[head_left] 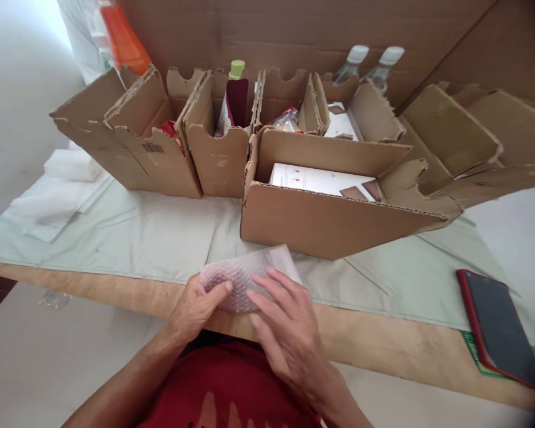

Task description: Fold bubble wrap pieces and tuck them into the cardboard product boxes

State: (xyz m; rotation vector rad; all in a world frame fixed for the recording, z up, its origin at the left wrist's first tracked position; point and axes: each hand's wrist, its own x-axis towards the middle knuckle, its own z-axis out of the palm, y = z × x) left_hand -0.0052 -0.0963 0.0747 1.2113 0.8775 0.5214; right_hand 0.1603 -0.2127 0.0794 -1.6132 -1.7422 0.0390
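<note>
A small parcel wrapped in bubble wrap [249,270] lies at the near edge of the table, on the pale green cloth [160,238]. My left hand [194,309] grips its left end, thumb on top and fingers curled beneath. My right hand [288,330] lies flat across its right side, fingers stretched out and pressing down. What the wrap covers is hidden.
Just behind the parcel stands an open cardboard box [330,220] holding a white carton [321,178]. Further cardboard compartments [160,142] hold a green-capped bottle [236,71] and packets. Two white-capped bottles [374,62] stand at the back. A red-cased phone [494,324] lies right; foam sheets [57,190] lie left.
</note>
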